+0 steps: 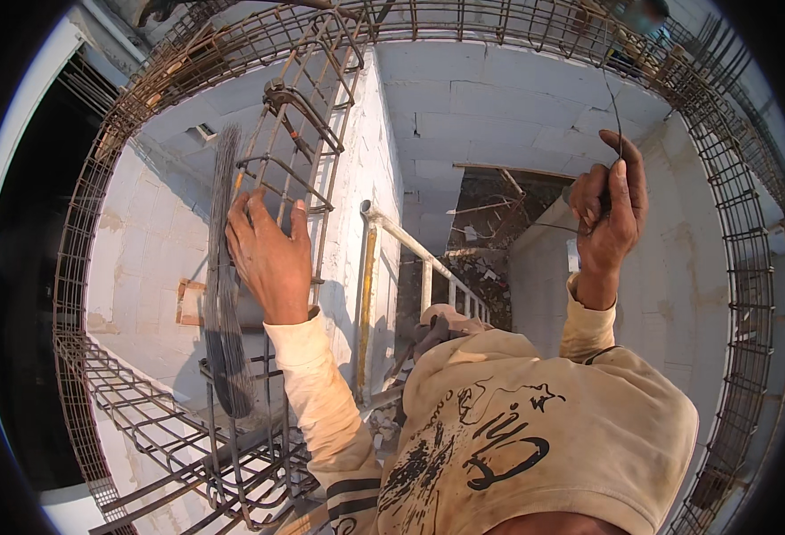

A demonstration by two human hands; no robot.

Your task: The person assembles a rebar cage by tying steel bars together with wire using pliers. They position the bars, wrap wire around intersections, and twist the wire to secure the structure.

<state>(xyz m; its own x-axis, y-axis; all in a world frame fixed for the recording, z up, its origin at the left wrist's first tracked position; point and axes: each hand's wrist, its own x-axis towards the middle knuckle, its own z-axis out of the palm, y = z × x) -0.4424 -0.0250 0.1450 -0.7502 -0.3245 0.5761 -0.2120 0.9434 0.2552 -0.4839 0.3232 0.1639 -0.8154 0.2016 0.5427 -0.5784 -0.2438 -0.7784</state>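
Between the thumb and fingers of my raised right hand (613, 209) is a thin dark tie wire (612, 98), one part rising above the fingertips and another sticking out to the left below. My left hand (272, 254), fingers apart, rests at a bundle of tie wires (223, 339) and the edge of a rebar cage (321, 156). Whether its fingertips press on the bundle or on the bars, I cannot tell. A pair of pincers (292, 120) with a reddish patch on its handle hangs in the cage, beyond my left hand.
A white block wall (357, 152) runs beside the cage. A pale metal frame (410, 245) with rungs slopes down past my body. More rebar cages (749, 267) ring the walls, and bars (241, 473) jut at lower left. Rubble (490, 285) lies far below. Another person (646, 18) is at upper right.
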